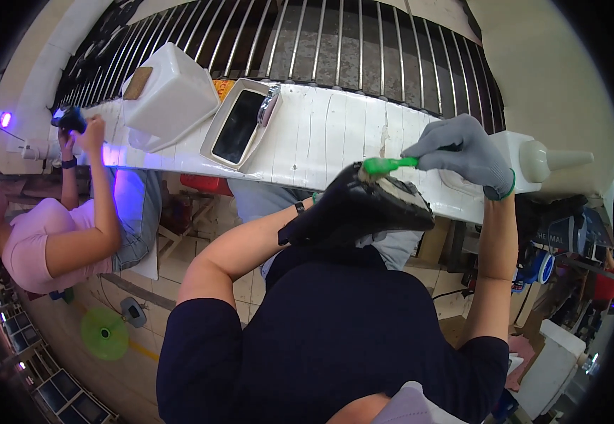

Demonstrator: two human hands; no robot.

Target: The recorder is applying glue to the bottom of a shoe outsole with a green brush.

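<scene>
Footwear of smooth black material [356, 212], near the white table [321, 131], seems light, pliable, best gripped round its shaft; grey-gloved right hand [462, 152] pinches a green plastic brush [390, 165] between curled fingers; left hand's hold is hidden.

Factory workshop, production-line type. Long white bench [335, 134] runs alongside a roller conveyor [319, 42]; a co-worker [60, 240] sits farther along, holding up a dark piece [74, 120]. Bench carries a white tray [223, 161] with dark contents and a large white container [169, 95]. Black boot-shaped piece [353, 212] under a green brush [388, 165] points to footwear work.
</scene>
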